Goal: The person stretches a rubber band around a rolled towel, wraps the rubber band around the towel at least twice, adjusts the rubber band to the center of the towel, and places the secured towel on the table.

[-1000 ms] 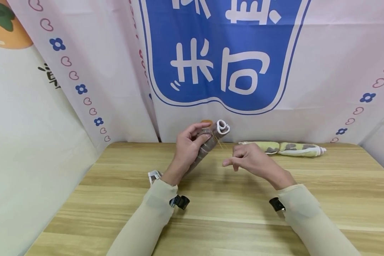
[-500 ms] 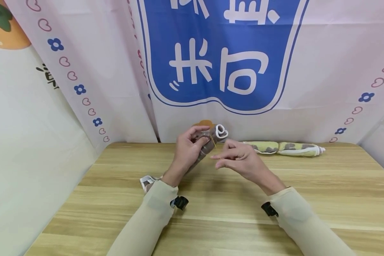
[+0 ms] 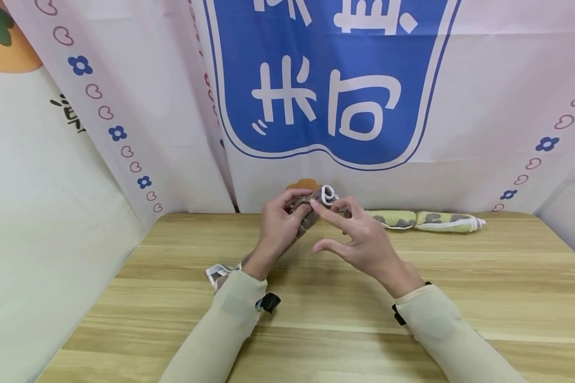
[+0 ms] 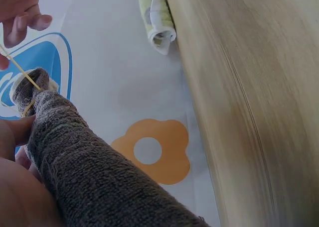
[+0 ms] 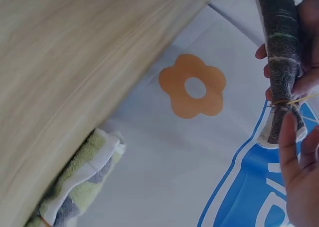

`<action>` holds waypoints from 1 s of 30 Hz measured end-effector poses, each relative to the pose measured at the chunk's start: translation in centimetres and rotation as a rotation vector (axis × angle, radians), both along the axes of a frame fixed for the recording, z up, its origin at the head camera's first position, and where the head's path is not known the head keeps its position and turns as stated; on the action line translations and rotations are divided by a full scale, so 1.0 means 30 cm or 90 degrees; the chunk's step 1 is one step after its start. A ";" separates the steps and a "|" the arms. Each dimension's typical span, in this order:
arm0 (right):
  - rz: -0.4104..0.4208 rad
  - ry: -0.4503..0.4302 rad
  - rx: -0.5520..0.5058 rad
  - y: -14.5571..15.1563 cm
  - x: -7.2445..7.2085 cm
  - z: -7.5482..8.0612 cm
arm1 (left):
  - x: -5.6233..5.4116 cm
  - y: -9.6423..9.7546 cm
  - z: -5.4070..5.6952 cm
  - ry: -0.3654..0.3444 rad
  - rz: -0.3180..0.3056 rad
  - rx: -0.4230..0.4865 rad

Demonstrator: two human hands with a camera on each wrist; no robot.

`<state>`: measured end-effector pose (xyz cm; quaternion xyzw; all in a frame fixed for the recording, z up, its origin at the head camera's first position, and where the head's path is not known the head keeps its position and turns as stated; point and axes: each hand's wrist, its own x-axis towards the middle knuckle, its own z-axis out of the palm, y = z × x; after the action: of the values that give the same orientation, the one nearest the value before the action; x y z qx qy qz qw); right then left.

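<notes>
My left hand (image 3: 280,229) grips a rolled grey-brown towel (image 4: 89,157) near its white-edged upper end. The roll slants up off the table, and its lower part is partly hidden behind my left wrist. A thin yellow rubber band (image 4: 22,72) circles the roll close to that end, one strand pulled taut away from it. My right hand (image 3: 364,242) is at this end, index finger reaching to the roll beside the band, thumb spread apart, other fingers curled. The band appears hooked on the right fingers, though the exact contact is partly hidden.
A second rolled towel (image 3: 448,222), yellow-green with grey patches and tied at its middle, lies along the table's back edge. A white-edged towel corner (image 3: 215,274) shows by my left wrist. Behind the wooden table (image 3: 316,340) hangs a printed cloth (image 3: 172,106).
My right hand has moved left and up to the roll's end, its index finger extending toward the band. The roll's upper end has shifted slightly left; my left hand keeps its grip.
</notes>
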<state>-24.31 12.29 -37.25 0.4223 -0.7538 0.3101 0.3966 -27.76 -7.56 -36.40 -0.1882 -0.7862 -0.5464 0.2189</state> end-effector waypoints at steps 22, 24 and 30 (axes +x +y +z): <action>-0.309 -0.235 0.037 -0.038 0.069 0.033 | -0.005 0.007 -0.007 0.011 0.076 0.007; -0.296 -0.236 0.025 -0.043 0.079 0.039 | -0.004 0.008 -0.007 0.014 0.081 0.005; -0.234 -0.292 -0.001 -0.068 0.116 0.060 | 0.005 0.011 -0.011 0.043 0.093 -0.031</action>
<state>-20.83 10.26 -35.47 0.1972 -0.8874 0.3211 0.2656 -27.62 -7.25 -36.73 -0.1541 -0.8033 -0.5029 0.2795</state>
